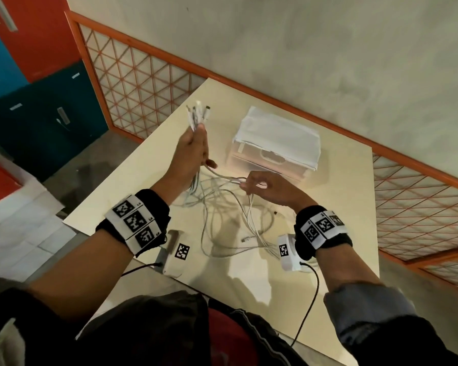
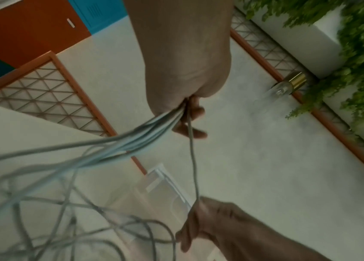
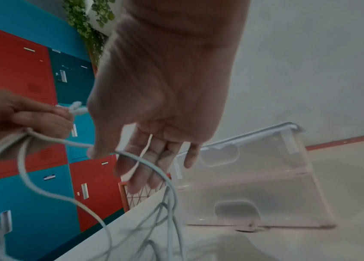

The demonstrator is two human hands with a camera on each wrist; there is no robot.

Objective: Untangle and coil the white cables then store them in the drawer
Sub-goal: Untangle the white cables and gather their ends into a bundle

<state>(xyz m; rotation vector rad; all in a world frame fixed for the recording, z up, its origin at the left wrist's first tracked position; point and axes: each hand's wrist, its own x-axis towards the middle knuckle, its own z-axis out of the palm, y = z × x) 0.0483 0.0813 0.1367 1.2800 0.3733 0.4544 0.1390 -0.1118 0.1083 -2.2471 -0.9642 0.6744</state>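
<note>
Several white cables [image 1: 224, 223] lie tangled on the cream table [image 1: 341, 233]. My left hand [image 1: 196, 150] is raised over the table's far left and grips a bundle of them, connector ends [image 1: 199, 112] sticking up past the fist. From that fist [image 2: 185, 98] one single strand [image 2: 193, 159] runs taut to my right hand [image 2: 199, 203], which pinches it between thumb and fingers. My right hand [image 1: 247, 184] hovers just in front of the clear plastic drawer unit [image 1: 275, 146]. In the right wrist view the strand [image 3: 132, 155] loops across my fingers [image 3: 154, 159]. Both drawers [image 3: 266, 185] look closed.
An orange-framed lattice partition [image 1: 143, 83] borders the table at the far and right sides. Red and blue lockers [image 1: 24, 62] stand to the left, with papers [image 1: 24, 220] on the floor below them. The table's near-left edge [image 1: 72, 221] lies under my left forearm.
</note>
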